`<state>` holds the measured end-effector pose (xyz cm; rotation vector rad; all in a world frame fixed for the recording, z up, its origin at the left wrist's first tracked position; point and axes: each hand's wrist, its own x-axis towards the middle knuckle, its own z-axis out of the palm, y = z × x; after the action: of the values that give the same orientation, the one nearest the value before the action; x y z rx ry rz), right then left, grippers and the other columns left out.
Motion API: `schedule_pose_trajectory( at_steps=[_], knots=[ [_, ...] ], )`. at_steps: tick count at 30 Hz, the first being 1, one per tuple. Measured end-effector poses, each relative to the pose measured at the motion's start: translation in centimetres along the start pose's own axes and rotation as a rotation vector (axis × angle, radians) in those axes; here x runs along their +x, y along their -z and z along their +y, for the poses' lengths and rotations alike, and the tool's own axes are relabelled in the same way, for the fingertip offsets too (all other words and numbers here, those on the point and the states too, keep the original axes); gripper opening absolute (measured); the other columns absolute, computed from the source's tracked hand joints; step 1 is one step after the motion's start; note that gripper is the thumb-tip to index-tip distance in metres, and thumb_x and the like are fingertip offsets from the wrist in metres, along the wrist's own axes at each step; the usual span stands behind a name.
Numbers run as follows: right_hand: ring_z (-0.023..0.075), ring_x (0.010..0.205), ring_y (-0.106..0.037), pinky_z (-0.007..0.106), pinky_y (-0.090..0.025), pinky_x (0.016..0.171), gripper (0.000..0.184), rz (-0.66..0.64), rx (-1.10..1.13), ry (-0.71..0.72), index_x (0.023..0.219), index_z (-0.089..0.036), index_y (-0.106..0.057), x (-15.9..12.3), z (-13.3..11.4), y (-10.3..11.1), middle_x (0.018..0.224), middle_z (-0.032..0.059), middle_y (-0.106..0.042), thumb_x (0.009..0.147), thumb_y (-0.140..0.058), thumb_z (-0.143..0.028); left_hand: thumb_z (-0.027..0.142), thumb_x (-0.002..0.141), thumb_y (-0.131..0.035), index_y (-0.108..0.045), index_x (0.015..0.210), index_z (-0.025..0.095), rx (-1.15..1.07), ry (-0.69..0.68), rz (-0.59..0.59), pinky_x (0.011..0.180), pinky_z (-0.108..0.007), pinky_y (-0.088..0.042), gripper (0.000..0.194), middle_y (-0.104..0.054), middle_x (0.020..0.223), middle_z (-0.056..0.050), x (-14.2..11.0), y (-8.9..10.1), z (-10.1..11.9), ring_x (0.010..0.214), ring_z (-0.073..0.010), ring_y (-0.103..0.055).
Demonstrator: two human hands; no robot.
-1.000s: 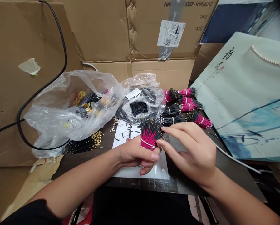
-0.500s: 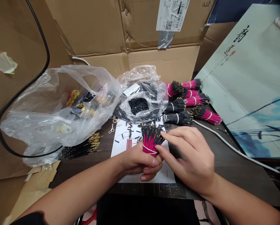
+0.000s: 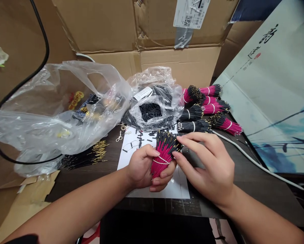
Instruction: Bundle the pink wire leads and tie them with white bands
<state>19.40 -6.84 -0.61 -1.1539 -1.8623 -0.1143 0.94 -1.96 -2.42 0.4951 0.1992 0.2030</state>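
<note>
My left hand [image 3: 144,167] is closed round a bundle of pink wires [image 3: 163,154] with black tips, tied by a white band and held tilted over a white sheet of paper [image 3: 178,189]. My right hand [image 3: 209,167] is at the bundle's tip end, thumb and forefinger pinched on the black tips. Several more tied bundles of pink and black wires [image 3: 207,110] lie at the back right of the dark table [image 3: 243,183].
A clear plastic bag of small black sleeves [image 3: 154,110] sits behind the paper. A bigger clear bag [image 3: 55,115] lies left, with loose gold-tipped black wires [image 3: 88,157] beside it. Cardboard boxes [image 3: 157,30] stand behind. A printed paper bag [image 3: 276,88] leans right. A white cable [image 3: 253,162] crosses the table.
The bundle has tipped over to the right in my left hand, more of its pink length showing. My right fingers stay at its tips. The camera has tilted slightly.
</note>
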Motion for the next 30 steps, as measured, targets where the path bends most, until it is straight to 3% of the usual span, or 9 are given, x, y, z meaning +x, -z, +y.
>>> schedule_pose_trajectory(
  at_steps=[2, 7, 14, 22, 25, 27, 30],
  knots=[
    [0.023, 0.1, -0.064, 0.043, -0.053, 0.088, 0.042, -0.008, -0.01, 0.014, 0.121, -0.018, -0.064, 0.0, 0.1, 0.0, 0.109, 0.0112, -0.068, 0.081, -0.075, -0.015, 0.05, 0.073, -0.049, -0.057, 0.059, 0.013, 0.024, 0.014, 0.02, 0.026, -0.022, -0.027, 0.04, -0.041, 0.041, -0.001, 0.0, 0.0, -0.1, 0.03, -0.0124, -0.038],
    [0.0234, 0.098, -0.065, 0.043, -0.054, 0.087, 0.048, -0.023, -0.023, 0.109, 0.126, -0.017, -0.063, -0.2, 0.0, 0.1, 0.109, 0.0116, -0.069, 0.079, -0.073, -0.01, 0.035, 0.078, -0.057, -0.052, 0.054, 0.015, 0.113, -0.037, 0.128, 0.025, -0.019, -0.028, 0.032, -0.037, 0.037, 0.003, -0.1, -0.4, -0.3, 0.026, -0.0082, -0.029],
    [0.022, 0.102, -0.064, 0.041, -0.055, 0.087, 0.046, -0.049, 0.137, -0.007, 0.127, -0.017, -0.063, -0.3, -0.4, 0.1, 0.112, 0.0115, -0.066, 0.082, -0.07, -0.008, 0.051, 0.081, -0.049, -0.053, 0.055, 0.016, 0.119, 0.059, 0.113, 0.025, -0.021, -0.023, 0.044, -0.039, 0.037, 0.0, -0.4, 0.1, -0.3, 0.026, -0.0105, -0.033],
    [0.0226, 0.106, -0.064, 0.041, -0.056, 0.089, 0.053, -0.08, 0.08, 0.07, 0.13, -0.014, -0.063, -0.9, 0.3, -0.2, 0.12, 0.0144, -0.065, 0.078, -0.07, -0.004, 0.056, 0.081, -0.047, -0.052, 0.054, 0.016, 0.1, 0.077, 0.111, 0.024, -0.021, -0.024, 0.049, -0.038, 0.036, 0.0, -0.3, 0.4, -0.2, 0.025, -0.0104, -0.033],
    [0.0234, 0.104, -0.064, 0.042, -0.057, 0.088, 0.055, -0.111, 0.025, 0.094, 0.132, -0.015, -0.062, -1.1, 0.4, -0.3, 0.123, 0.0146, -0.064, 0.079, -0.071, -0.007, 0.074, 0.084, -0.036, -0.051, 0.054, 0.017, 0.088, 0.094, 0.11, 0.023, -0.02, -0.023, 0.067, -0.035, 0.036, 0.002, -0.2, 0.2, -0.1, 0.025, -0.0091, -0.029],
    [0.0232, 0.102, -0.065, 0.042, -0.057, 0.088, 0.054, -0.102, 0.008, 0.108, 0.132, -0.016, -0.061, -1.0, 0.4, -0.2, 0.122, 0.0139, -0.065, 0.079, -0.071, -0.009, 0.089, 0.079, -0.021, -0.051, 0.053, 0.016, 0.094, 0.092, 0.115, 0.023, -0.02, -0.024, 0.083, -0.034, 0.035, 0.002, -0.2, 0.0, -0.1, 0.024, -0.0084, -0.027],
    [0.0233, 0.103, -0.064, 0.041, -0.056, 0.089, 0.047, -0.079, 0.051, 0.072, 0.125, -0.016, -0.064, -0.7, 0.1, -0.1, 0.117, 0.0129, -0.065, 0.08, -0.07, -0.009, 0.095, 0.071, -0.005, -0.053, 0.054, 0.015, 0.103, 0.086, 0.128, 0.024, -0.021, -0.027, 0.095, -0.037, 0.036, 0.0, -0.2, -0.2, 0.0, 0.026, -0.0091, -0.031]
  ],
)
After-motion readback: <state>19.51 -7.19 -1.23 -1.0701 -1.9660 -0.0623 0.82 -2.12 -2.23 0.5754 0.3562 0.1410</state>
